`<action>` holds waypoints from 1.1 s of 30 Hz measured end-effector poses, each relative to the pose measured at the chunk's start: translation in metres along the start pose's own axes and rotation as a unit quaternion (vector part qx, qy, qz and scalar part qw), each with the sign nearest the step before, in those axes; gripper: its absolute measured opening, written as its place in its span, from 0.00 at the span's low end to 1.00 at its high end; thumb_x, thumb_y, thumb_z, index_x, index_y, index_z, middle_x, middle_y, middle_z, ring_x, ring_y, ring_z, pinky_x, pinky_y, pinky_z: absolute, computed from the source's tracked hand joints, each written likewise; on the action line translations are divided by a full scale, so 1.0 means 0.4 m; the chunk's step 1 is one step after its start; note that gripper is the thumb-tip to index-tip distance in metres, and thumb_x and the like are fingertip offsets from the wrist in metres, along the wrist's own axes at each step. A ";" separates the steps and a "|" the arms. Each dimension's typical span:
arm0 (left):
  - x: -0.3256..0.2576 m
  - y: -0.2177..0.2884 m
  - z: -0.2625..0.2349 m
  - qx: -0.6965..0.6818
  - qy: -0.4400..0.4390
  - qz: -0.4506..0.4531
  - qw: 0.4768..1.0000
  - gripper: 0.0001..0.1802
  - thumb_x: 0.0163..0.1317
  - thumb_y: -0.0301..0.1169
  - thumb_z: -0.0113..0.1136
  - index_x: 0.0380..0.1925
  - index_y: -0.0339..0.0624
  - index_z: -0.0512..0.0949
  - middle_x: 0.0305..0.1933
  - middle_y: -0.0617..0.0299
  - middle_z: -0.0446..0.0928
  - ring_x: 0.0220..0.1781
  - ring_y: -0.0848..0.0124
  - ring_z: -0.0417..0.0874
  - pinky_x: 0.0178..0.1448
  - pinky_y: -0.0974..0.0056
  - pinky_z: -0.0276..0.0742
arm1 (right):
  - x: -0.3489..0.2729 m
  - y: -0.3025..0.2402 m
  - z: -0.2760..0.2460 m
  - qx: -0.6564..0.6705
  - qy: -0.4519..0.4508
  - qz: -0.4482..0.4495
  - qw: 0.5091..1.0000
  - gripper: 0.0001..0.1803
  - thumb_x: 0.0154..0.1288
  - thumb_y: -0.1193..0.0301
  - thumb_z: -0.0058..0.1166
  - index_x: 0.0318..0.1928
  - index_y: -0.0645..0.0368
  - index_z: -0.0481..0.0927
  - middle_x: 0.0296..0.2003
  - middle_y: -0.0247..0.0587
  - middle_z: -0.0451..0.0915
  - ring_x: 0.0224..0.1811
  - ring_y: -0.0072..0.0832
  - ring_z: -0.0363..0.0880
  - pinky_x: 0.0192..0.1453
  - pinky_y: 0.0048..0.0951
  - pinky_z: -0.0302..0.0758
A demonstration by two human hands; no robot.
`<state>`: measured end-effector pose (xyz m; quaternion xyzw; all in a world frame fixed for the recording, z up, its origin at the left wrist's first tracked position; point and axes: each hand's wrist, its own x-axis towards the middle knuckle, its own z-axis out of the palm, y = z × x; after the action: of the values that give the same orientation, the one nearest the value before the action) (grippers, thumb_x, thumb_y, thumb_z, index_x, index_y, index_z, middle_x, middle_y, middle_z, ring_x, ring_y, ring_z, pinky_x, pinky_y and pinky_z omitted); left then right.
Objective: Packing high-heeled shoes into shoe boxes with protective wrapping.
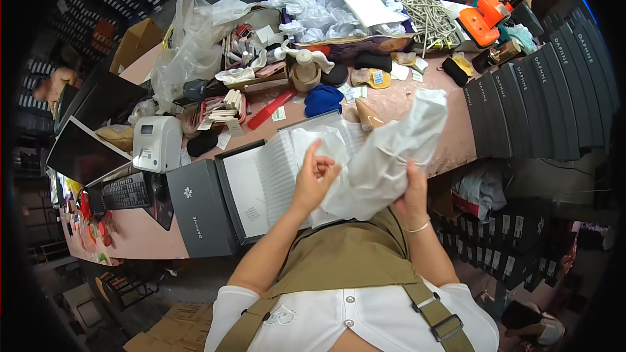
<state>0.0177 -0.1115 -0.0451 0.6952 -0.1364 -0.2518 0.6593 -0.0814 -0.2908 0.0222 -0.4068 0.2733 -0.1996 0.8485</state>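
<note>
My right hand is closed on the lower right side of a white cloth-like dust bag, which bulges as if filled; its contents are hidden. The bag slants up and to the right over the box. Over white tissue paper, my left hand has its index finger raised and the others loosely bent, with nothing visible between them. Below it lies an open dark grey shoebox with ribbed translucent wrapping. A tan pointed piece, perhaps a shoe toe, shows beyond the bag.
To the left lie the grey lid, a label printer, keyboard and monitor. Stacked grey shoeboxes line the right side. At the back are a crumpled-paper bin, an orange tape dispenser and a blue cloth.
</note>
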 end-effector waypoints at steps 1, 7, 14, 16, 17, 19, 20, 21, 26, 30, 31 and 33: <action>0.063 -0.009 0.000 0.007 0.051 -0.048 0.998 0.38 0.59 0.31 0.64 0.67 0.38 0.57 0.40 0.61 0.75 0.36 0.75 0.76 0.46 0.68 0.76 | 0.001 -0.016 -0.039 -0.010 -0.018 -0.029 0.999 0.30 0.66 0.64 0.51 0.64 0.63 0.61 0.57 0.44 0.71 0.58 0.33 0.72 0.62 0.38 0.71; 0.227 -0.129 -0.100 -0.256 0.040 -0.157 0.953 0.08 0.66 0.34 0.55 0.39 0.43 0.74 0.32 0.65 0.76 0.27 0.77 0.77 0.36 0.69 0.77 | 0.011 0.018 -0.077 -0.044 -0.071 0.045 0.995 0.35 0.58 0.65 0.60 0.62 0.65 0.62 0.56 0.41 0.72 0.57 0.30 0.72 0.61 0.33 0.69; 0.030 0.344 -0.279 0.053 0.064 0.191 0.978 0.06 0.65 0.27 0.50 0.33 0.36 0.73 0.29 0.63 0.74 0.28 0.74 0.73 0.36 0.70 0.69 | 0.080 0.400 -0.072 -0.600 -0.312 -0.125 0.726 0.34 0.54 0.62 0.63 0.58 0.63 0.68 0.60 0.59 0.63 0.59 0.46 0.67 0.61 0.42 0.67; -0.006 0.353 -0.257 0.196 0.049 0.239 0.950 0.08 0.65 0.28 0.51 0.29 0.35 0.73 0.28 0.60 0.73 0.27 0.71 0.71 0.34 0.69 0.67 | 0.074 0.435 -0.051 -0.664 -0.307 -0.108 0.673 0.35 0.52 0.63 0.63 0.60 0.62 0.67 0.59 0.60 0.64 0.62 0.50 0.64 0.63 0.45 0.64; -0.014 0.346 -0.250 0.265 0.042 0.263 0.927 0.09 0.64 0.28 0.51 0.27 0.34 0.73 0.27 0.58 0.72 0.27 0.70 0.71 0.33 0.68 0.66 | 0.065 0.361 -0.016 -0.639 -0.320 -0.195 0.672 0.35 0.53 0.65 0.62 0.61 0.62 0.66 0.60 0.59 0.64 0.60 0.53 0.65 0.64 0.44 0.63; -0.034 0.302 -0.228 0.242 0.028 0.190 0.951 0.11 0.63 0.29 0.52 0.24 0.34 0.73 0.26 0.55 0.71 0.26 0.65 0.71 0.32 0.66 0.66 | 0.070 0.243 -0.031 -0.643 -0.274 -0.189 0.690 0.33 0.54 0.69 0.59 0.61 0.57 0.67 0.60 0.56 0.65 0.60 0.52 0.65 0.65 0.45 0.62; -0.040 0.275 -0.216 0.230 0.019 0.153 0.961 0.11 0.63 0.29 0.52 0.23 0.33 0.73 0.25 0.53 0.70 0.25 0.63 0.71 0.32 0.66 0.66 | 0.083 0.203 -0.073 -0.713 -0.229 -0.209 0.629 0.31 0.54 0.71 0.58 0.61 0.55 0.67 0.62 0.56 0.63 0.60 0.52 0.64 0.64 0.46 0.62; -0.044 0.246 -0.204 0.234 0.023 0.142 0.962 0.11 0.62 0.29 0.53 0.23 0.33 0.73 0.25 0.53 0.71 0.25 0.62 0.72 0.32 0.65 0.67 | 0.095 0.164 -0.108 -0.774 -0.184 -0.228 0.560 0.30 0.54 0.73 0.56 0.61 0.53 0.68 0.63 0.55 0.61 0.61 0.51 0.64 0.64 0.48 0.61; -0.020 0.238 -0.160 0.328 0.053 0.117 0.936 0.09 0.59 0.26 0.57 0.23 0.31 0.74 0.25 0.53 0.73 0.26 0.66 0.74 0.32 0.65 0.70 | 0.139 0.237 -0.266 -0.829 -0.206 -0.218 0.471 0.28 0.49 0.74 0.60 0.54 0.52 0.71 0.70 0.55 0.47 0.63 0.52 0.61 0.61 0.52 0.62; 0.018 0.413 -0.283 0.424 0.221 0.266 0.837 0.05 0.54 0.23 0.63 0.27 0.35 0.75 0.33 0.55 0.75 0.29 0.65 0.76 0.32 0.65 0.72 | 0.165 0.165 -0.266 -0.673 -0.149 -0.254 0.678 0.30 0.41 0.69 0.70 0.45 0.62 0.68 0.66 0.61 0.55 0.57 0.56 0.65 0.60 0.46 0.66; 0.013 0.458 -0.285 0.438 0.232 0.331 0.803 0.05 0.54 0.22 0.63 0.27 0.35 0.76 0.33 0.55 0.75 0.30 0.64 0.77 0.33 0.64 0.73 | 0.152 0.109 -0.248 -0.623 -0.120 -0.249 0.731 0.27 0.47 0.71 0.66 0.46 0.64 0.67 0.63 0.59 0.60 0.57 0.48 0.67 0.58 0.38 0.68; 0.001 0.483 -0.258 0.448 0.176 0.394 0.783 0.05 0.53 0.21 0.62 0.30 0.36 0.76 0.35 0.55 0.75 0.33 0.60 0.77 0.36 0.62 0.74 | 0.122 0.018 -0.236 -0.384 -0.030 -0.133 0.913 0.22 0.58 0.72 0.55 0.51 0.66 0.67 0.55 0.46 0.68 0.55 0.28 0.69 0.55 0.28 0.70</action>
<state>0.1002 -0.0423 0.1456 0.8299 -0.3777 0.2464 0.3284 -0.1021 -0.3691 -0.0472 -0.7396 0.2461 -0.1782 0.6005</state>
